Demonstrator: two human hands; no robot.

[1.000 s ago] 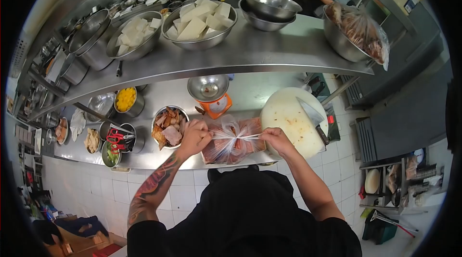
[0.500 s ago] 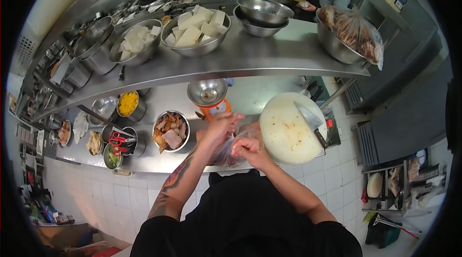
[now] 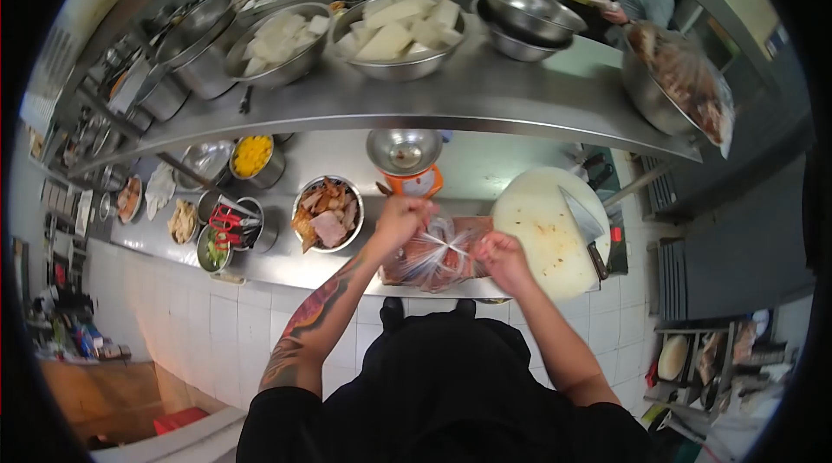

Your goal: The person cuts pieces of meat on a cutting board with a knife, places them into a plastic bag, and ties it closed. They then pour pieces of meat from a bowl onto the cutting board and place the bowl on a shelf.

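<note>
A clear plastic bag of reddish-brown meat [image 3: 438, 262] lies at the counter's front edge, its gathered top drawn into a knot-like bunch. My left hand [image 3: 405, 219] is closed at the bag's upper left, and my right hand [image 3: 505, 260] is closed at its right side. Thin stretched plastic runs between the hands; what the fingertips pinch is too small to make out. Right of the bag is a round white cutting board [image 3: 542, 242] bearing a cleaver [image 3: 585, 219]. Behind the bag stands an orange scale [image 3: 414, 182] under a metal bowl [image 3: 404, 151].
A bowl of chopped meat [image 3: 329, 216], a pot of yellow pieces [image 3: 255, 158] and red-handled scissors [image 3: 230, 220] stand left. A metal shelf [image 3: 347, 108] with bowls of white blocks [image 3: 399, 25] crosses above the counter. Another person's arm [image 3: 646, 6] shows at the back right.
My hands have moved apart, drawing the plastic outward, and the bag between them shows more fully. The whole view has shifted, with the counter items appearing further right.
</note>
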